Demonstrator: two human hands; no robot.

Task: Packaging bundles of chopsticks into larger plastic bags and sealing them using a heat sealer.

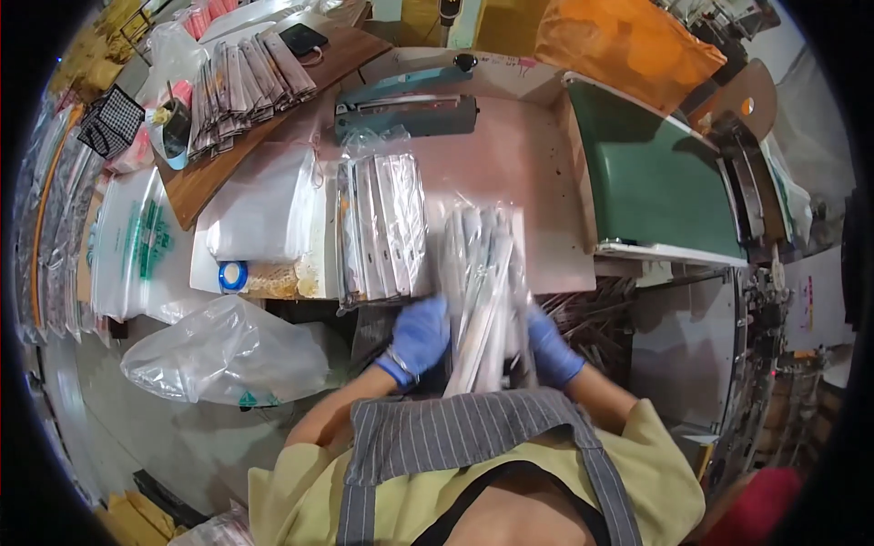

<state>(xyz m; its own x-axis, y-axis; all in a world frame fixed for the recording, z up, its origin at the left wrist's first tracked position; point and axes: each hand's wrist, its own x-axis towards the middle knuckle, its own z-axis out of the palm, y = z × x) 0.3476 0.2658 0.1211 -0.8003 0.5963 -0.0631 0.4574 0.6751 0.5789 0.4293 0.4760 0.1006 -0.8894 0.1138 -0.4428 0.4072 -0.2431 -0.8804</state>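
Note:
Both my hands wear blue gloves. My left hand (419, 338) is closed at the left side of a bundle of long, flat plastic-wrapped packets (482, 300), and my right hand (553, 346) grips its right side. The bundle stands close to my apron at the table's front edge, with clear, shiny plastic around its far end. Motion blurs it a little, and what is printed on the packets cannot be made out. Just left of it, a row of similar packets in a clear bag (382, 227) lies on the table.
A blue-grey bag sealer (405, 116) stands at the back of the pink-topped table (519, 146). Stacked clear bags (259, 205) and a blue tape roll (233, 275) lie left. More packets (246, 86) and a phone (302, 38) rest on a brown board. A green panel (655, 173) rises right.

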